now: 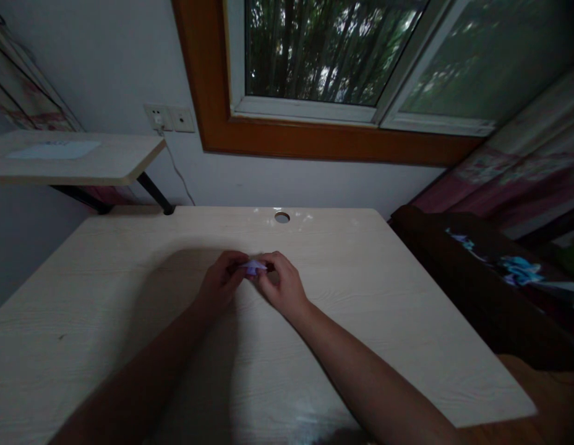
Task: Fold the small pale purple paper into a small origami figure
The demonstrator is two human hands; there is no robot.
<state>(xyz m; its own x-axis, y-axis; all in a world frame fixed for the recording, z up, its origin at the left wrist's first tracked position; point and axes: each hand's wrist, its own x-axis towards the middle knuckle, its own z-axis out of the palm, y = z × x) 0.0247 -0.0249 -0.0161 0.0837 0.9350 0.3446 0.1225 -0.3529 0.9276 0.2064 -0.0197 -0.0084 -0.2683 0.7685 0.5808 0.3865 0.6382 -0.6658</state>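
Between my two hands is a small purple piece of folded paper point(253, 267), pale along its upper edge. My left hand point(222, 278) pinches its left side between thumb and fingers. On the other side, my right hand point(283, 283) grips the right end with thumb and forefinger. Both hands are just above or resting on the light wooden desk point(352, 309), near its middle; which of the two I cannot tell. The fingers cover parts of the paper, so its full shape is hidden.
A raised shelf point(143, 162) with a paper sheet point(55, 149) stands at the back left. The desk has a round cable hole point(282, 217) near the wall. At right, a dark brown piece of furniture point(435, 278) bears blue and purple folded pieces point(521, 270). A window is behind.
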